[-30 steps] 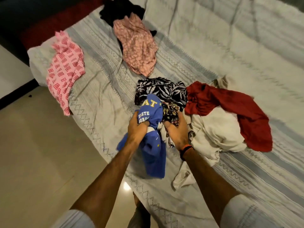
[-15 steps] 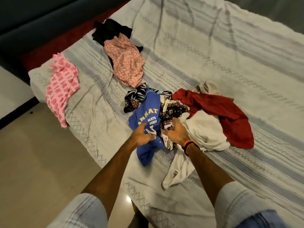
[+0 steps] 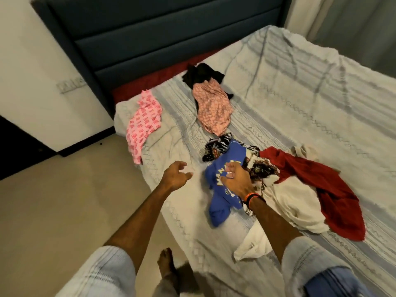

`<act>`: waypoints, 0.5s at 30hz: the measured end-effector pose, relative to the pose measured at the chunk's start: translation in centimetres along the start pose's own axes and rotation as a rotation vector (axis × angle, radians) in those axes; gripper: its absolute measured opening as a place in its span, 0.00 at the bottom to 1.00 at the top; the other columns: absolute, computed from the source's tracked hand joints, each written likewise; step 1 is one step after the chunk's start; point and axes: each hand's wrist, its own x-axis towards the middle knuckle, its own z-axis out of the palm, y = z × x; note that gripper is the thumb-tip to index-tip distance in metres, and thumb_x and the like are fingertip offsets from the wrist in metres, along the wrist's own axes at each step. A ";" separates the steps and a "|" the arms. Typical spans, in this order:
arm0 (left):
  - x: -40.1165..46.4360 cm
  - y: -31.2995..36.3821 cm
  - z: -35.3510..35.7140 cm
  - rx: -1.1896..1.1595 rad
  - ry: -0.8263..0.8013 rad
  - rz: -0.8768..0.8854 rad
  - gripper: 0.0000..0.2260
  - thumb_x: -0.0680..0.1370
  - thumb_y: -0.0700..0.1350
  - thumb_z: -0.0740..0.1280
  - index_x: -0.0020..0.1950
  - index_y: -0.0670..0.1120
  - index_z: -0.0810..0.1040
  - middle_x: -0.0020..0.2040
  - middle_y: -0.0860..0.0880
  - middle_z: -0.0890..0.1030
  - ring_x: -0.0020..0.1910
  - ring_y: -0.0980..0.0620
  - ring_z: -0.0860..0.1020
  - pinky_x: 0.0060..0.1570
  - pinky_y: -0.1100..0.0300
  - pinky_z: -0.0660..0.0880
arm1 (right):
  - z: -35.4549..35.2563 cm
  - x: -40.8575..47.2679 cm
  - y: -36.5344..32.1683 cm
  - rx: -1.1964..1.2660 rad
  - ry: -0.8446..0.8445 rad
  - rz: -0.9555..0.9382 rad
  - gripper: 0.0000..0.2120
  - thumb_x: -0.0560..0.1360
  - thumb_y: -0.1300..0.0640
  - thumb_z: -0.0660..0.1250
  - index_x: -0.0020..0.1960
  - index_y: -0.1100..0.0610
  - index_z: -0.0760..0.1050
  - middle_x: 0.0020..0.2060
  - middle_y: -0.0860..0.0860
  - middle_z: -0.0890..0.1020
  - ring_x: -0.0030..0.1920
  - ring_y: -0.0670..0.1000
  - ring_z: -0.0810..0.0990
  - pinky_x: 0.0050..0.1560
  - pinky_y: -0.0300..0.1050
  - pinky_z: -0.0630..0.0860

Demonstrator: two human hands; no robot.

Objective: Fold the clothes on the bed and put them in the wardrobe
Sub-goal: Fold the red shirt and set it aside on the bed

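Note:
A blue T-shirt (image 3: 218,209) with yellow lettering lies crumpled near the bed's (image 3: 300,99) near edge. My right hand (image 3: 235,181) lies on it with fingers curled into the fabric. My left hand (image 3: 175,175) hovers open just left of the shirt, touching nothing. Against the shirt sits a heap: a black-and-white patterned piece (image 3: 216,146), a red garment (image 3: 317,183) and a white one (image 3: 293,202). Farther up the bed lie a pink floral garment (image 3: 214,110) over a black one (image 3: 201,73), and a pink printed garment (image 3: 143,121) hangs over the corner.
A dark blue padded headboard (image 3: 150,39) stands at the bed's far end against a white wall. Beige tiled floor (image 3: 64,200) runs along the left side of the bed, where my bare foot (image 3: 167,264) stands. No wardrobe is in sight.
My left hand has let go of the blue T-shirt and moved left, open. The shirt dropped onto the bed and my right hand shifted onto it. The view tilted up towards the headboard.

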 end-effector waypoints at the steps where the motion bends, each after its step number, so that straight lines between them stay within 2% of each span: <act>1: 0.5 -0.6 -1.8 -0.014 0.023 0.008 0.20 0.76 0.45 0.73 0.66 0.44 0.74 0.65 0.45 0.75 0.63 0.47 0.75 0.59 0.54 0.75 | 1.2 0.6 -1.4 -0.010 -0.024 -0.027 0.24 0.73 0.61 0.73 0.66 0.61 0.70 0.55 0.53 0.77 0.50 0.52 0.78 0.50 0.42 0.76; 4: 2.9 -2.4 -7.0 -0.049 0.062 0.009 0.20 0.75 0.46 0.73 0.66 0.45 0.74 0.65 0.46 0.76 0.62 0.47 0.76 0.58 0.52 0.77 | 5.2 2.7 -5.7 -0.043 -0.048 -0.080 0.25 0.72 0.60 0.74 0.66 0.61 0.70 0.55 0.53 0.78 0.51 0.54 0.79 0.55 0.50 0.78; 6: 5.5 -4.3 -11.4 -0.072 0.084 -0.007 0.21 0.75 0.47 0.73 0.66 0.45 0.74 0.64 0.48 0.76 0.62 0.49 0.76 0.59 0.53 0.76 | 9.1 5.1 -9.1 -0.060 -0.032 -0.113 0.24 0.71 0.60 0.75 0.64 0.61 0.72 0.52 0.53 0.79 0.48 0.53 0.79 0.56 0.52 0.78; 9: 7.7 -5.7 -14.8 -0.055 0.074 -0.006 0.20 0.75 0.46 0.73 0.66 0.45 0.74 0.63 0.48 0.76 0.59 0.50 0.76 0.58 0.56 0.75 | 11.7 7.3 -11.6 -0.085 -0.034 -0.121 0.22 0.71 0.61 0.75 0.62 0.63 0.73 0.50 0.53 0.78 0.44 0.51 0.78 0.52 0.46 0.78; 12: 10.7 -7.4 -19.3 -0.065 0.078 -0.020 0.19 0.75 0.45 0.72 0.64 0.44 0.74 0.60 0.48 0.77 0.59 0.49 0.76 0.56 0.58 0.73 | 15.3 10.0 -14.4 -0.123 -0.020 -0.106 0.20 0.72 0.61 0.75 0.61 0.62 0.73 0.50 0.53 0.79 0.44 0.51 0.78 0.45 0.36 0.72; 15: 14.2 -8.5 -23.3 -0.074 0.051 -0.058 0.17 0.75 0.44 0.73 0.62 0.43 0.75 0.57 0.49 0.78 0.55 0.48 0.78 0.51 0.59 0.75 | 18.2 12.5 -17.1 -0.121 -0.010 -0.084 0.18 0.72 0.59 0.74 0.59 0.60 0.74 0.51 0.53 0.81 0.47 0.53 0.81 0.48 0.39 0.74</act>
